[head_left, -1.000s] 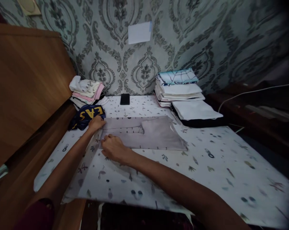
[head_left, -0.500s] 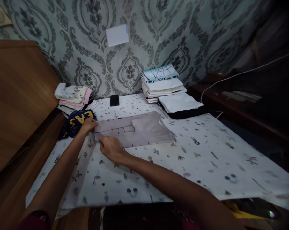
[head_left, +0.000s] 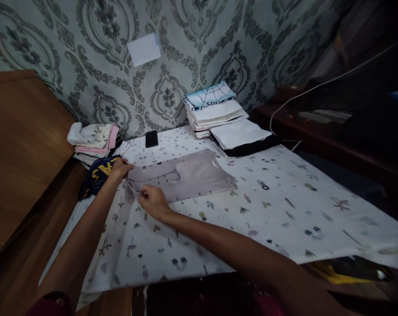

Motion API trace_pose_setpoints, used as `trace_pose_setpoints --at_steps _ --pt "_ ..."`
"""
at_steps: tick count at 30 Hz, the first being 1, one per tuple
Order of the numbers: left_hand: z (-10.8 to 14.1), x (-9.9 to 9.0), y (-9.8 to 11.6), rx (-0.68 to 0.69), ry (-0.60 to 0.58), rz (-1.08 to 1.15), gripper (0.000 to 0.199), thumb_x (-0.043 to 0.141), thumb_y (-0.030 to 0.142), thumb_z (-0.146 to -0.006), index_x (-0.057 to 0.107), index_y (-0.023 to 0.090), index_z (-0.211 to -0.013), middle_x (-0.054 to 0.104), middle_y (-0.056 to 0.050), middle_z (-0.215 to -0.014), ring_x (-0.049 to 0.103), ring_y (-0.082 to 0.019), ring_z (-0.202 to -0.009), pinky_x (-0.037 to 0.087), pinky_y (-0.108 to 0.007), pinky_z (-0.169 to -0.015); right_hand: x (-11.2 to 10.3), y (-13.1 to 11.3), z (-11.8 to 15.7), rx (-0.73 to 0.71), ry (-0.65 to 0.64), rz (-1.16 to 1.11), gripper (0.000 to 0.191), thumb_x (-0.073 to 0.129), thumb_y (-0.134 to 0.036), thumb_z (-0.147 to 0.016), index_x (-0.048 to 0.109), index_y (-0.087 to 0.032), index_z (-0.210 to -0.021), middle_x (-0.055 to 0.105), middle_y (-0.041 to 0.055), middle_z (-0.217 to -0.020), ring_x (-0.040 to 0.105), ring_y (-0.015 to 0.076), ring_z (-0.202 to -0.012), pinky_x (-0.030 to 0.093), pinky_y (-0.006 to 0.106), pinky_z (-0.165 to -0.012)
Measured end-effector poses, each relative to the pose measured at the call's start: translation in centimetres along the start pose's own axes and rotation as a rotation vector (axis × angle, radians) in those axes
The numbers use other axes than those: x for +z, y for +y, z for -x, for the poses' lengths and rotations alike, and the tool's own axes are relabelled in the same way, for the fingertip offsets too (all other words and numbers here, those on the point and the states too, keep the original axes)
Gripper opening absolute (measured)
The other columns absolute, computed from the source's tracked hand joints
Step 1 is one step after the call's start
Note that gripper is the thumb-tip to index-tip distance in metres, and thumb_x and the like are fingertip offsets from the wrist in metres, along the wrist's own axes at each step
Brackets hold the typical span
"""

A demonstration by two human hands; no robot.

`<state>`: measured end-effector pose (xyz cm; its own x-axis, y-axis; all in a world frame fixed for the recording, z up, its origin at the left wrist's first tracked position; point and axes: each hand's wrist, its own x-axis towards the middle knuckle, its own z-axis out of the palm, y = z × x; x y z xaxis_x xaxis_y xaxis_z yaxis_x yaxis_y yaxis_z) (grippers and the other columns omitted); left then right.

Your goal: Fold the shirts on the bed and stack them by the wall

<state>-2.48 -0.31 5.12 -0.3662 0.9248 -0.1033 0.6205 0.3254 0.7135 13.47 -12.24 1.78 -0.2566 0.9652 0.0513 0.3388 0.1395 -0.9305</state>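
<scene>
A pale grey shirt (head_left: 199,177) with small dark marks lies flat on the patterned sheet, folded into a long strip with a sleeve turned inward. My left hand (head_left: 120,168) is closed on the far corner of its left end. At the near corner of that same end, my right hand (head_left: 153,201) pinches the fabric between thumb and fingers. The cloth edge between the two hands looks slightly raised. Just beyond my left hand lies a dark navy garment (head_left: 98,174) with yellow letters, partly hidden by that hand.
Folded clothes (head_left: 93,140) are piled at the back left, beside a wooden panel (head_left: 24,162). A black phone (head_left: 151,139) lies near the wall. At the back right stand a tall clothes stack (head_left: 212,109) and a lower white-and-black pile (head_left: 241,137). A white cable (head_left: 317,90) hangs at right.
The view has shifted a little, so the back things appear further left. My right hand's fingers have drawn in on the shirt's near corner, and the left end's edge is lifted slightly.
</scene>
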Motion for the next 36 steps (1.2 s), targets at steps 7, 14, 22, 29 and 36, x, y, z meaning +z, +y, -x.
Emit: trace_pose_setpoints --at_steps 7,14,22,29,36 --pt "0.8 4.9 6.0 0.212 -0.269 0.02 0.035 0.065 0.016 -0.075 0.061 0.02 -0.11 0.048 0.009 -0.057 0.044 -0.006 -0.041 0.031 -0.017 -0.044 -3.8 2.4 2.3 0.257 0.139 -0.711 0.009 0.058 -0.011 -0.075 0.055 -0.02 -0.075 0.063 -0.0052 -0.061 0.066 0.0111 -0.057 0.051 0.018 -0.053" --pt "0.7 10.4 7.8 0.204 -0.486 -0.122 0.016 0.071 0.027 -0.077 0.063 0.014 -0.079 0.057 0.002 -0.054 0.051 -0.009 -0.043 0.026 -0.019 -0.04 -7.2 3.5 3.8 0.501 0.171 -0.9 0.021 0.065 -0.01 -0.076 0.057 -0.018 -0.093 0.069 0.0001 -0.071 0.073 0.0167 -0.063 0.056 0.021 -0.05" --pt "-1.1 9.1 8.0 0.258 -0.662 -0.236 0.028 0.071 0.03 -0.072 0.066 0.014 -0.095 0.071 -0.006 -0.075 0.062 -0.013 -0.054 0.029 -0.02 -0.042 -9.1 2.3 3.7 0.645 0.122 -0.908 0.01 0.054 -0.009 -0.088 0.054 -0.016 -0.081 0.062 -0.0004 -0.064 0.07 0.0146 -0.057 0.054 0.02 -0.045" --pt "-3.0 8.8 8.0 0.535 -0.709 -0.383 0.035 0.065 0.017 -0.058 0.071 0.016 -0.093 0.066 0.001 -0.068 0.058 -0.014 -0.062 0.043 -0.024 -0.058 -10.1 2.4 3.3 0.655 0.105 -0.774 0.018 0.049 -0.005 -0.089 0.056 -0.017 -0.078 0.061 -0.0023 -0.058 0.068 0.0136 -0.051 0.051 0.018 -0.043" --pt "-4.5 9.9 7.8 0.758 -0.635 -0.439 0.016 0.062 0.032 -0.065 0.067 0.018 -0.07 0.063 0.0 -0.07 0.056 -0.018 -0.072 0.041 -0.028 -0.069 -10.2 2.3 3.2 0.638 0.089 -0.742 0.016 0.053 -0.019 -0.095 0.057 -0.016 -0.079 0.059 -0.0023 -0.06 0.068 0.0125 -0.051 0.051 0.018 -0.044"
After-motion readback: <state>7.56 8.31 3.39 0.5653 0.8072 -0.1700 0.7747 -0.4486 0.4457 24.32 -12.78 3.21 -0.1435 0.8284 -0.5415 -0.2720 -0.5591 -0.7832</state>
